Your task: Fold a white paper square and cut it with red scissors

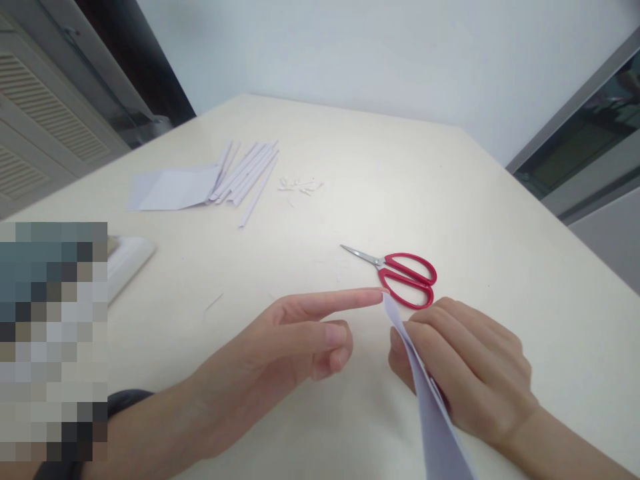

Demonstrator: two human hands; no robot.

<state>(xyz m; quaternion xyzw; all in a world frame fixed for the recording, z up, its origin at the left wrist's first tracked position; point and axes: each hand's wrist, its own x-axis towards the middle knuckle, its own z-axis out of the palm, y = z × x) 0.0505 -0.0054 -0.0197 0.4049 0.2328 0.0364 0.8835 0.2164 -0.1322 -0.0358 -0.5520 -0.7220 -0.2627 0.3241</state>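
A sheet of white paper (pixel 431 407), standing on edge and slightly curved, runs from the bottom of the view up to a narrow corner. My right hand (pixel 470 367) is closed on it, thumb and fingers pinching it below that corner. With its index finger stretched out, my left hand (pixel 300 333) touches the paper's top corner. Its thumb and other fingers are loosely bent and hold nothing. Just beyond the hands lies a pair of scissors (pixel 383 263) with red handles, blades slightly apart and pointing left.
Toward the back left of the white table (pixel 380 173) lie flat paper sheets (pixel 173 189) and several folded paper strips (pixel 253 170). Small white scraps (pixel 300 186) are beside them. A white object (pixel 133 260) at left is partly covered by a blurred block. A wall (pixel 360 53) borders the table's far side.
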